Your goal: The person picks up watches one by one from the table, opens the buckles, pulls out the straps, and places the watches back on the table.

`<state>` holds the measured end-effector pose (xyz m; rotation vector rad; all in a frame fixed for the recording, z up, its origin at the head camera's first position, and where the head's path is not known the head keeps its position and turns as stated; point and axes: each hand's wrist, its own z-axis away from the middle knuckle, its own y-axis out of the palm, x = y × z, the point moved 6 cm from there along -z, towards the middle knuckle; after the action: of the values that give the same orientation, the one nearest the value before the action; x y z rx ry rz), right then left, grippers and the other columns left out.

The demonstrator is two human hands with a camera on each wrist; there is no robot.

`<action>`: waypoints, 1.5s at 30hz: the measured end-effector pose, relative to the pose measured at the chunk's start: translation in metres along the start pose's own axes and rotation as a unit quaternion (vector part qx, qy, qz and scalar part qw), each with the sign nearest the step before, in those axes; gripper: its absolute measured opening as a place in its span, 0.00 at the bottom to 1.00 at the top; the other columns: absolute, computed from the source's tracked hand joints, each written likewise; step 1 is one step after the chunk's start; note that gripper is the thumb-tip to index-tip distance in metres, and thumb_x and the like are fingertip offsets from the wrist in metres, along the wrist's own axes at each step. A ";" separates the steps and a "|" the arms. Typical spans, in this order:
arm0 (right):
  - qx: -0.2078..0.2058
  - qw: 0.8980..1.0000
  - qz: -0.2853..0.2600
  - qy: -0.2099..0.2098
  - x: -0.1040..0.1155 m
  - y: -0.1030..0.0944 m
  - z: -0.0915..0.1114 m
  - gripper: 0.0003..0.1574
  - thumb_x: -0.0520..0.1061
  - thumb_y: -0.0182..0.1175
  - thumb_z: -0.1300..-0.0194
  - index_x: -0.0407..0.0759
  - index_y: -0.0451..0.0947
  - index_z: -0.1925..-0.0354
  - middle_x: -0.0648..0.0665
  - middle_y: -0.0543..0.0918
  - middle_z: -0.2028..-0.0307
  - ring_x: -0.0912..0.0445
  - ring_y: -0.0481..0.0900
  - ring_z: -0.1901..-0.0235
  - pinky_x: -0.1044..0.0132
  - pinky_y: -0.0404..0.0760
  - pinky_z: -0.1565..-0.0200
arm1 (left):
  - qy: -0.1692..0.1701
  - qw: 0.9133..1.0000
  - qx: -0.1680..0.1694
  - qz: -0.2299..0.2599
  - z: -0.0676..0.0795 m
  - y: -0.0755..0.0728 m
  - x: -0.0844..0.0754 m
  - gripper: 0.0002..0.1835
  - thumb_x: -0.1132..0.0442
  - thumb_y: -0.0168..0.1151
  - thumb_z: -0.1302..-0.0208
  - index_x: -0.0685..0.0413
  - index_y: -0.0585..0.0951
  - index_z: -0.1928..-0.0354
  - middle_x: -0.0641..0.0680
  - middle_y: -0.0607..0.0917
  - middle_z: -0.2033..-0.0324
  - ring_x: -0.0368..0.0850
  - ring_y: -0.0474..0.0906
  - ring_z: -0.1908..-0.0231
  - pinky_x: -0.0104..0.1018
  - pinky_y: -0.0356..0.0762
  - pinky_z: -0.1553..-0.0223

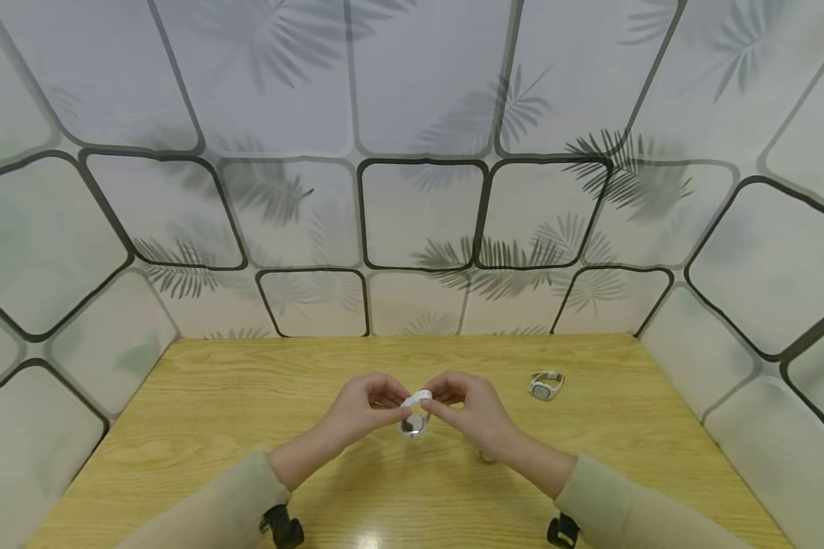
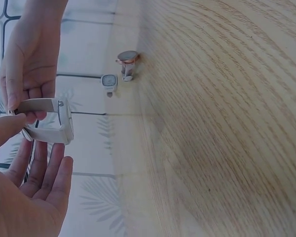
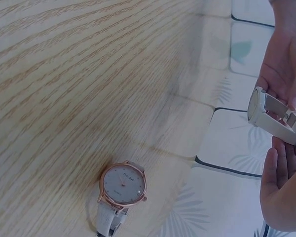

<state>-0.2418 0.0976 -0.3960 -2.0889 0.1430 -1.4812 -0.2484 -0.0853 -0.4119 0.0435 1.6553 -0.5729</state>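
A white wristwatch (image 1: 414, 425) with a round face hangs in both hands above the table, strap ends up and face down toward the person. My left hand (image 1: 364, 404) pinches its strap from the left between thumb and fingers, while my right hand (image 1: 472, 412) pinches the strap from the right. The strap (image 2: 42, 134) makes a loop, its ends meeting at the fingertips in the left wrist view. In the right wrist view the case (image 3: 257, 104) is seen edge-on, and the thumb and fingers hide part of the strap ends.
A white square-faced watch (image 1: 542, 389) sits on the wooden table (image 1: 247, 381) at the right. A rose-gold watch (image 3: 123, 183) with a white strap stands nearer, mostly hidden under the right wrist in the head view. Patterned walls (image 1: 419, 213) enclose the table's back and sides.
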 end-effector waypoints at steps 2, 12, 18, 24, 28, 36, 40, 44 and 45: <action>-0.001 1.000 0.000 -0.001 0.000 0.000 0.000 0.07 0.41 0.71 0.29 0.40 0.87 0.54 0.43 0.92 0.59 0.63 0.87 0.62 0.65 0.88 0.54 | 0.002 1.000 0.001 0.000 0.001 0.000 0.000 0.10 0.64 0.73 0.31 0.63 0.87 0.54 0.60 0.90 0.59 0.42 0.84 0.60 0.32 0.85 0.57; -0.003 1.000 -0.004 -0.001 -0.003 -0.001 0.001 0.08 0.41 0.70 0.28 0.39 0.87 0.53 0.42 0.92 0.59 0.62 0.88 0.61 0.66 0.88 0.54 | 0.002 1.000 -0.002 -0.001 0.002 0.002 0.002 0.09 0.65 0.72 0.30 0.63 0.87 0.53 0.60 0.90 0.59 0.41 0.84 0.60 0.31 0.85 0.57; -0.005 1.000 -0.003 -0.010 -0.003 -0.001 0.002 0.08 0.40 0.70 0.28 0.38 0.86 0.53 0.42 0.92 0.59 0.62 0.87 0.62 0.68 0.88 0.55 | 0.010 1.000 -0.002 -0.007 0.002 0.003 0.005 0.08 0.66 0.72 0.30 0.63 0.87 0.54 0.61 0.90 0.59 0.41 0.85 0.59 0.29 0.85 0.57; -0.005 1.000 -0.002 -0.017 -0.004 0.000 0.003 0.09 0.40 0.69 0.27 0.36 0.86 0.53 0.41 0.92 0.59 0.61 0.88 0.61 0.70 0.88 0.55 | 0.012 1.000 0.000 -0.006 0.003 0.003 0.007 0.07 0.67 0.71 0.30 0.63 0.88 0.54 0.60 0.90 0.59 0.41 0.85 0.59 0.29 0.85 0.57; -0.009 1.000 -0.007 -0.013 -0.003 -0.002 0.003 0.09 0.41 0.69 0.27 0.36 0.86 0.53 0.40 0.92 0.59 0.59 0.88 0.61 0.69 0.88 0.55 | 0.013 1.000 -0.002 -0.009 0.002 0.004 0.009 0.07 0.67 0.72 0.31 0.63 0.88 0.55 0.61 0.90 0.60 0.39 0.84 0.61 0.29 0.85 0.58; -0.022 1.000 -0.010 0.000 -0.005 -0.006 0.000 0.09 0.40 0.68 0.27 0.36 0.86 0.53 0.40 0.92 0.59 0.57 0.88 0.61 0.71 0.87 0.55 | 0.014 1.000 -0.007 -0.010 0.003 0.003 0.011 0.08 0.67 0.72 0.32 0.65 0.87 0.55 0.60 0.90 0.61 0.37 0.84 0.62 0.31 0.85 0.59; -0.018 1.000 -0.016 -0.001 -0.005 -0.005 -0.001 0.09 0.40 0.69 0.27 0.35 0.86 0.53 0.39 0.92 0.59 0.59 0.87 0.61 0.71 0.87 0.56 | 0.020 1.000 -0.008 -0.020 0.003 0.002 0.013 0.07 0.67 0.71 0.32 0.64 0.87 0.56 0.57 0.91 0.62 0.36 0.84 0.62 0.32 0.86 0.59; -0.015 1.000 -0.021 0.003 -0.005 -0.004 0.000 0.09 0.40 0.69 0.27 0.35 0.86 0.53 0.39 0.91 0.59 0.61 0.87 0.62 0.71 0.87 0.57 | 0.009 1.000 -0.005 -0.015 0.004 0.002 0.015 0.07 0.67 0.71 0.31 0.64 0.87 0.55 0.59 0.91 0.61 0.36 0.84 0.61 0.31 0.85 0.58; -0.015 1.000 -0.023 0.004 -0.005 -0.004 0.001 0.09 0.40 0.69 0.27 0.35 0.86 0.53 0.39 0.91 0.59 0.61 0.86 0.63 0.71 0.86 0.57 | 0.006 1.000 -0.004 -0.015 0.004 0.002 0.015 0.08 0.67 0.71 0.31 0.65 0.87 0.55 0.60 0.91 0.60 0.37 0.84 0.61 0.31 0.85 0.58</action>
<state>-0.2437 0.1031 -0.3979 -2.1226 0.1228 -1.5238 -0.2470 -0.0889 -0.4267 0.0165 1.6731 -0.5907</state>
